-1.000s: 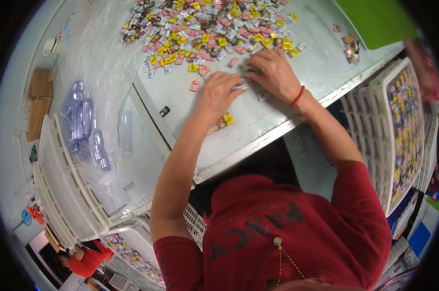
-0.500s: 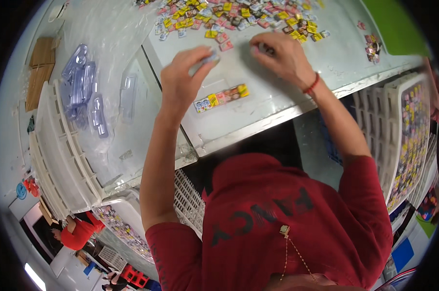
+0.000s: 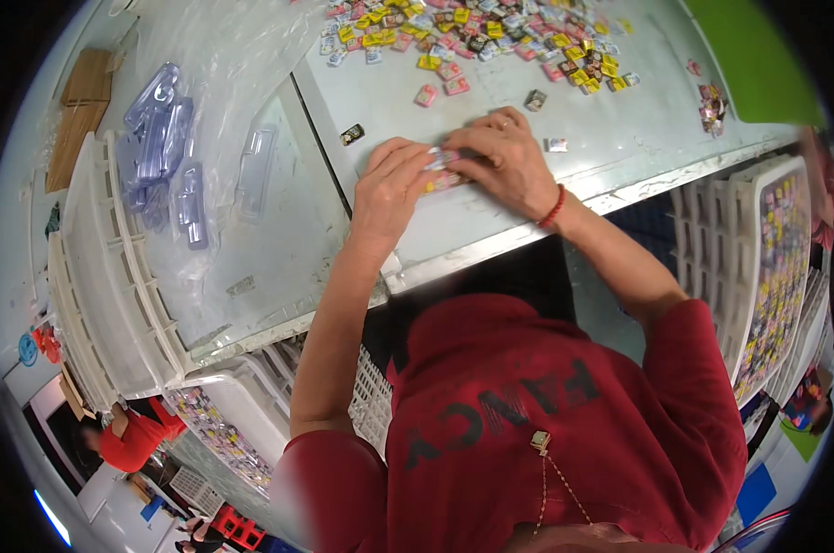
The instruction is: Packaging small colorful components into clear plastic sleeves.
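Observation:
My left hand (image 3: 389, 184) and my right hand (image 3: 504, 161) meet over a short row of small wrapped candies (image 3: 443, 168) near the front of the grey table (image 3: 490, 230). The fingers of both hands press on the row and cover most of it. A red cord circles my right wrist. A big scatter of small yellow, pink and dark wrapped candies (image 3: 472, 32) lies farther back on the table. A few single candies (image 3: 440, 90) lie between the pile and my hands.
Clear plastic blister trays (image 3: 163, 147) lie on a plastic sheet to the left. White slotted trays (image 3: 112, 276) stand at the left edge, and one tray filled with candies (image 3: 776, 267) is at the right. A green sheet (image 3: 749, 55) is at top right. A person in red (image 3: 136, 433) stands lower left.
My hands were apart, the left lifted with a candy. Now both have come together over the row near the table's front edge. The camera view has shifted.

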A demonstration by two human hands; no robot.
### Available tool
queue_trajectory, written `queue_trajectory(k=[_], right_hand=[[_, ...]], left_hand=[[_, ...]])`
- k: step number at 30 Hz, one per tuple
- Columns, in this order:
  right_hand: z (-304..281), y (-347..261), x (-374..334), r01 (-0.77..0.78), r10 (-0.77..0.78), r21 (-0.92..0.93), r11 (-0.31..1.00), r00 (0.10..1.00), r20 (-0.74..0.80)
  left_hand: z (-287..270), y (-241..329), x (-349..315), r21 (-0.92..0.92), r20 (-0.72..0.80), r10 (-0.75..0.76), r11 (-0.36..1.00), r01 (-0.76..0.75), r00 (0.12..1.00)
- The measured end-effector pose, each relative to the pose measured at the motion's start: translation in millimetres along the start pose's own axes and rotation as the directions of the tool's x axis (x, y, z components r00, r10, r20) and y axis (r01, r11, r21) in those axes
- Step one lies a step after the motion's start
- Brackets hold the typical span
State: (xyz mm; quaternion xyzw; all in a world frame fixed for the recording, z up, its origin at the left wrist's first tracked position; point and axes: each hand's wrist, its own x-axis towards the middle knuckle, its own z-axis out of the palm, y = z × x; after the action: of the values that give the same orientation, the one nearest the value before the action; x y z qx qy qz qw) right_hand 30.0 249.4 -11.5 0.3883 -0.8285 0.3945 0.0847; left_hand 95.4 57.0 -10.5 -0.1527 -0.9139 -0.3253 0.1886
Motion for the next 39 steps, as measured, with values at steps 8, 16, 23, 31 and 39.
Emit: queue_trajectory(k=[8,16,23,31,39], right_hand=[[10,-1,-4,-0.027,0.027,0.004,1.000,0.998,-0.050],[17,-7,-12,0.026,-0.045,-0.140,0.990,0.989,-0.138],[11,-11,-13,0.063,-0.081,-0.173,0.983,0.991,-0.104],[-14,-17,-22,-0.004,0.002,-0.099,0.995,1.000,-0.016],[-15,-22,-35,0.105,-0.016,-0.297,0.949,0.958,0.288]], left_hand=[[4,-5,-1,-0.026,0.000,-0.061,0.998,0.061,0.998],[11,-10,-13,0.125,-0.035,0.130,0.984,-0.125,0.991],[-5,14,-18,0.199,0.232,-0.012,0.979,-0.035,0.973],[-8,13,-24,0.203,0.205,0.013,0.978,-0.056,0.979],[-10,13,-25,0.160,0.162,-0.024,0.987,-0.003,0.987]])
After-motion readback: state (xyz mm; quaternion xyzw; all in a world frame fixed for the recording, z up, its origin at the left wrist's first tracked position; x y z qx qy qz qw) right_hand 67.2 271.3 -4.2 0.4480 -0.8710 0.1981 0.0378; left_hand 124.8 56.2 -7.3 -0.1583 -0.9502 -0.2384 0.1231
